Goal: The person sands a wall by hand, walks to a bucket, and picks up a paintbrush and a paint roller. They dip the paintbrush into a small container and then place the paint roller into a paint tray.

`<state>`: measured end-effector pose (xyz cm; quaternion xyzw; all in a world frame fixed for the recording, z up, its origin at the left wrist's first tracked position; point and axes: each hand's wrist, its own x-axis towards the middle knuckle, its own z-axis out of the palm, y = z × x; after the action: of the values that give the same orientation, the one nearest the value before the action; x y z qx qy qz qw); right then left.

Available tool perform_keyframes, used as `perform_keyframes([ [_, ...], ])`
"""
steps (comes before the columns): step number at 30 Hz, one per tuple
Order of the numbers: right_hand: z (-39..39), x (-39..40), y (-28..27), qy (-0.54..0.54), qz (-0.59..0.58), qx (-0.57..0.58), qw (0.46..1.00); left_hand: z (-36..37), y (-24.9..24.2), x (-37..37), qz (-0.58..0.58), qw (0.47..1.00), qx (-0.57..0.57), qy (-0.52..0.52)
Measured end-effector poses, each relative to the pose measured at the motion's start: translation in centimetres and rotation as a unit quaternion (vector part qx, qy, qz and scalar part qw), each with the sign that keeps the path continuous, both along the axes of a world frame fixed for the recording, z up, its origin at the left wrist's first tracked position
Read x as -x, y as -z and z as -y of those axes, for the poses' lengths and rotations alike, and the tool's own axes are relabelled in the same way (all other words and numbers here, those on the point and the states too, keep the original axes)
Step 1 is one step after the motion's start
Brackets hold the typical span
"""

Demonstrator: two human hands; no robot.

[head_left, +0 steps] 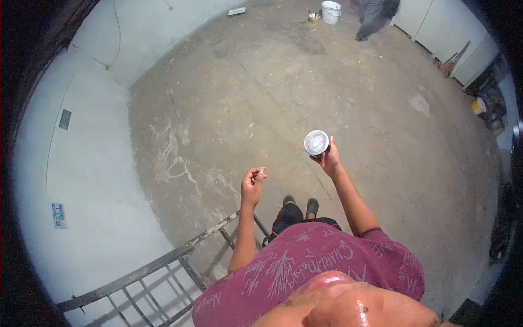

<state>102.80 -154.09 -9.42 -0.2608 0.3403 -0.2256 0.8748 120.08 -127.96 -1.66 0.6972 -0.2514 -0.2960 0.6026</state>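
Observation:
My right hand grips a small round dark-sided tub from below and its right side. The tub's round top shows a mottled grey and white surface, facing up toward me. Left of it and somewhat lower, my left hand is raised with its fingers curled together, well apart from the tub. A small whitish bit shows at these fingertips; I cannot tell what it is. Below the left hand runs the dark rail of a metal ladder-like frame, with the left forearm passing over it.
Concrete floor spreads around my feet. A pale wall stands on the left. At the far end are a white bucket, a small pot, a tray and another person's leg. White cabinets and a broom line the right.

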Motion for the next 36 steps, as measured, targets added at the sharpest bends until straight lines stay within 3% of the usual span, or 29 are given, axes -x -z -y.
perform_keyframes([
  [7,3.2,-5.7,2.3,-0.002,-0.059,-0.041,0.997,5.4,1.9,-7.3,-0.048,0.998,-0.030,-0.021],
  [9,5.5,-7.4,3.3,-0.016,-0.013,-0.054,0.998,8.2,2.0,-11.2,-0.049,0.998,-0.036,-0.021],
  [15,15.8,-13.1,-0.2,0.053,-0.064,-0.007,0.997,19.4,-0.4,-23.3,-0.037,0.998,0.058,-0.001],
  [21,23.5,-16.3,-1.9,0.164,-0.046,0.013,0.985,30.7,-3.1,-31.6,-0.009,0.994,0.064,0.092],
  [24,24.8,-16.7,-1.1,0.212,-0.052,-0.028,0.976,34.9,-2.7,-34.2,-0.002,0.990,0.065,0.127],
  [33,32.9,-18.7,9.5,0.290,-0.022,-0.119,0.949,44.1,2.5,-39.7,-0.010,0.992,0.020,0.123],
  [36,42.5,-24.2,8.8,0.247,-0.034,-0.126,0.960,49.3,0.0,-42.7,0.000,0.997,-0.009,0.081],
])
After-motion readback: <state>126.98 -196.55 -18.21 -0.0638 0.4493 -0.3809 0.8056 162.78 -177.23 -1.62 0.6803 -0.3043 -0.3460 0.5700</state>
